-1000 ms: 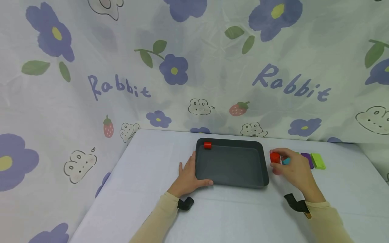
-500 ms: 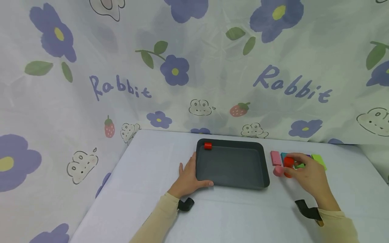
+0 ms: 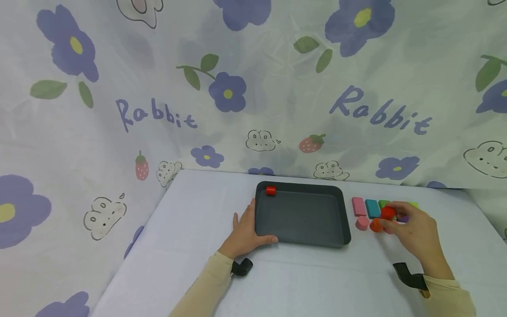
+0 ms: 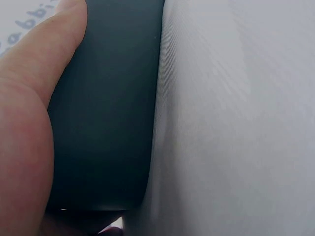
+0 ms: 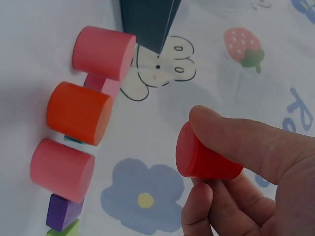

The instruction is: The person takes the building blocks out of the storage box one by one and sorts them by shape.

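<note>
Between thumb and fingertips, my right hand [image 3: 416, 229] pinches a red cylinder block [image 5: 211, 160], held up above the row of blocks in the head view. Under and beside it are a pink cylinder block [image 3: 362, 223], an orange cylinder block [image 3: 376, 226] and a second pink cylinder block [image 5: 62, 169], partly hidden by the fingers in the head view. My left hand [image 3: 246, 233] rests at the near left corner of a dark grey tray [image 3: 305, 218], its fingers along the left side and its thumb along the front wall. Another red cylinder block [image 3: 271, 190] lies in the tray's far left corner.
Behind the cylinders lie a pink rectangular block [image 3: 358, 206], a blue block [image 3: 372, 208], a green block [image 3: 383, 204], a purple block [image 5: 64, 212] and a lime block [image 3: 413, 204]. A patterned curtain [image 3: 277, 110] rises behind the white table [image 3: 301, 281].
My right hand has moved right with the red cylinder block, away from the tray and past the first pink and orange cylinders. My left hand and the tray have stayed put.
</note>
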The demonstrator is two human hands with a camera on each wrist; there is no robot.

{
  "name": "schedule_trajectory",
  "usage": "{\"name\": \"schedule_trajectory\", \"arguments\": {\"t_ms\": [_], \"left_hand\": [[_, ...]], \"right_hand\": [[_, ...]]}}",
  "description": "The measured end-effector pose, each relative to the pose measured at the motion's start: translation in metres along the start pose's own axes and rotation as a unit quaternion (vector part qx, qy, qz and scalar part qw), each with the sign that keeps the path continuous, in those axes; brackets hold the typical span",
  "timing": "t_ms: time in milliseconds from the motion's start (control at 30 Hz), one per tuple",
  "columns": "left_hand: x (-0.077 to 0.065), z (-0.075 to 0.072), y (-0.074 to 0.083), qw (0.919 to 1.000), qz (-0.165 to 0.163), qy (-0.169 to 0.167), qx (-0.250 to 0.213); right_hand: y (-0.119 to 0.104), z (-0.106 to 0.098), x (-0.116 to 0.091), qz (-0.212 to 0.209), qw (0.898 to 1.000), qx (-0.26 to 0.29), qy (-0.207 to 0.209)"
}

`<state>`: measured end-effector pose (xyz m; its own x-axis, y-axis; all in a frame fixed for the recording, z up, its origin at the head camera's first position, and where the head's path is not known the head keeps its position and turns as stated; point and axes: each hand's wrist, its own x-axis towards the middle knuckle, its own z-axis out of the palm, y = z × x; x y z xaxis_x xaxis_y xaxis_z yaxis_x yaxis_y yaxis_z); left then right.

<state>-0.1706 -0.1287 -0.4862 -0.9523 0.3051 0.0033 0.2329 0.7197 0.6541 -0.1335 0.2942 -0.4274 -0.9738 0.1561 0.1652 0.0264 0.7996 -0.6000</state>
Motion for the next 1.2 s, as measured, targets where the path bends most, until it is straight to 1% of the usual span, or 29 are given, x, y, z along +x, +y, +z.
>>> {"name": "schedule_trajectory", "arguments": {"t_ms": [100, 233, 433, 633, 867, 933, 1067, 1200], "left_hand": [[0.000, 0.000, 0.000, 1.0000, 0.000, -0.001, 0.001], [-0.001, 0.000, 0.000, 1.0000, 0.000, 0.000, -0.001], [-0.001, 0.001, -0.001, 1.0000, 0.001, -0.001, -0.002], [-0.001, 0.000, -0.001, 1.0000, 0.001, -0.001, 0.000], [0.000, 0.001, -0.001, 1.0000, 0.001, 0.000, 0.000], [0.000, 0.001, -0.002, 1.0000, 0.001, 0.000, 0.000], [0.000, 0.001, -0.003, 1.0000, 0.002, 0.002, -0.001], [0.000, 0.002, -0.003, 1.0000, 0.005, 0.004, -0.002]], "right_hand": [[0.005, -0.001, 0.000, -0.008, 1.000, -0.012, 0.008], [0.010, -0.003, -0.001, 0.000, 1.000, -0.020, 0.016], [0.015, -0.006, -0.002, 0.024, 0.999, -0.021, 0.013], [0.022, -0.005, -0.001, 0.059, 0.998, -0.021, 0.008], [0.029, -0.005, 0.002, 0.084, 0.996, -0.026, 0.006], [0.031, -0.006, 0.002, 0.085, 0.996, -0.033, 0.004], [0.036, -0.006, 0.002, 0.065, 0.997, -0.047, 0.012], [0.041, -0.007, 0.002, 0.059, 0.997, -0.050, 0.012]]}}
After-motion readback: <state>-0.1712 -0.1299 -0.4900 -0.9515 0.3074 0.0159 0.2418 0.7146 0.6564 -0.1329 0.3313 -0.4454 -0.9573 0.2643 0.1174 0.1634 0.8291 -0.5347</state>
